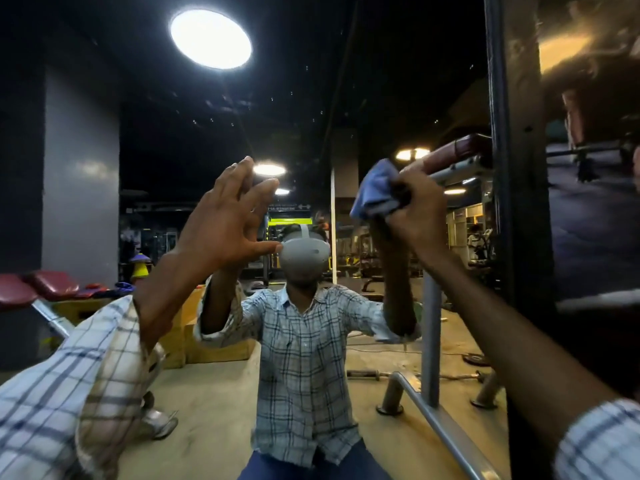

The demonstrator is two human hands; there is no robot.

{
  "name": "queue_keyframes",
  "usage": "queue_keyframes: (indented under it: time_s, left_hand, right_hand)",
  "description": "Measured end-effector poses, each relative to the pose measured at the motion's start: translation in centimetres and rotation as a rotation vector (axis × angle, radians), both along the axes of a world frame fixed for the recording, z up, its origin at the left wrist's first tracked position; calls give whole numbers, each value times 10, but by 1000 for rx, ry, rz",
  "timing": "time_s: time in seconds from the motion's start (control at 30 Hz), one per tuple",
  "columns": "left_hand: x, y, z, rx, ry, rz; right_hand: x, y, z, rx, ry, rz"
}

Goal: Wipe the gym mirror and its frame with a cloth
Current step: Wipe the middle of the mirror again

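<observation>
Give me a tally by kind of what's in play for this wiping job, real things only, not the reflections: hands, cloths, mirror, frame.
Hands: 2, left hand open, right hand gripping
Blue cloth: 1
Gym mirror: 1
Dark frame: 1
Total: 5

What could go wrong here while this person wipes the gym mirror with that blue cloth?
The open left hand seems to press bare on the mirror, so it may leave fresh fingerprints. The right hand grips the blue cloth in a tight bunch, so little fabric meets the glass and streaks could remain. The dark frame beside it might be skipped.
</observation>
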State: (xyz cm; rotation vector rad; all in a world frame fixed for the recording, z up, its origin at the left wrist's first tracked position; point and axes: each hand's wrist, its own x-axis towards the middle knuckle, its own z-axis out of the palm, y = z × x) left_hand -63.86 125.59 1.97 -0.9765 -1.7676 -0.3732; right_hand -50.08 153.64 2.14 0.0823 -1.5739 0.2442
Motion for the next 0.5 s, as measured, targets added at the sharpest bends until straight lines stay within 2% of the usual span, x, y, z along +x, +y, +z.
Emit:
queue_keyframes:
  time_s: [0.03, 0.07, 0.1, 0.2, 0.23, 0.27, 0.37, 0.4, 0.43, 0.5]
  left_hand:
    - [-3, -4, 0, 3, 6, -4]
    - [-5, -8, -1, 4, 14, -4]
    - [-8, -11, -1, -1, 19, 0]
    - [-17, -25, 0, -7, 19, 1]
    - [-20, -31, 1, -9, 20, 2]
    - [-24, -38, 2, -5, 19, 4]
    - [-37, -60, 3, 1, 21, 0]
    - [-40, -65, 4, -2, 27, 1]
    - [-43, -69, 4, -6, 31, 4]
    - [-47, -73, 7, -13, 41, -2]
  right_hand:
    - [-6, -4, -1, -116, 114, 3]
    - [-14, -19, -9, -115, 151, 27]
    - [-24, -37, -19, -7, 76, 52]
    - [-36, -67, -37, 428, -360, 73]
    - [-34, -63, -28, 451, -355, 47]
    - [-33, -54, -16, 371, -260, 25]
    - [-27, -36, 6, -148, 157, -60]
    - [-32, -45, 3, -187, 189, -67]
    - [-38, -61, -3, -90, 140, -50]
    - [-48, -91, -16, 207, -132, 36]
